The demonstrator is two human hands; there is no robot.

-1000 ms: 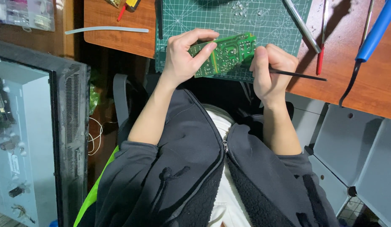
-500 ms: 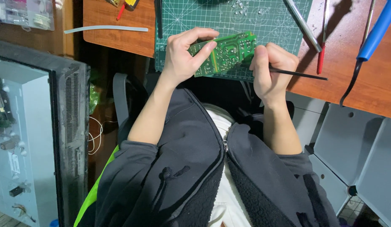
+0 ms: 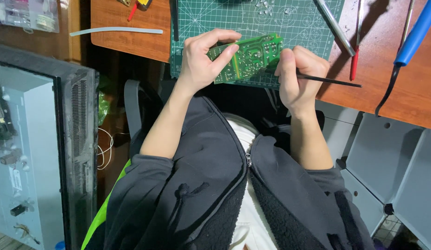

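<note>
My left hand (image 3: pixel 201 60) still pinching the green circuit board (image 3: pixel 248 58) at the bench's near edge, my right hand (image 3: pixel 299 74) still gripping the thin black tool (image 3: pixel 329 81), nothing shifted.

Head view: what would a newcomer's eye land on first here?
The green circuit board, held at its left end by the left hand over the green cutting mat. The right hand grips a thin black tool at the board's right end. At far left stands an opened grey device casing.
</note>
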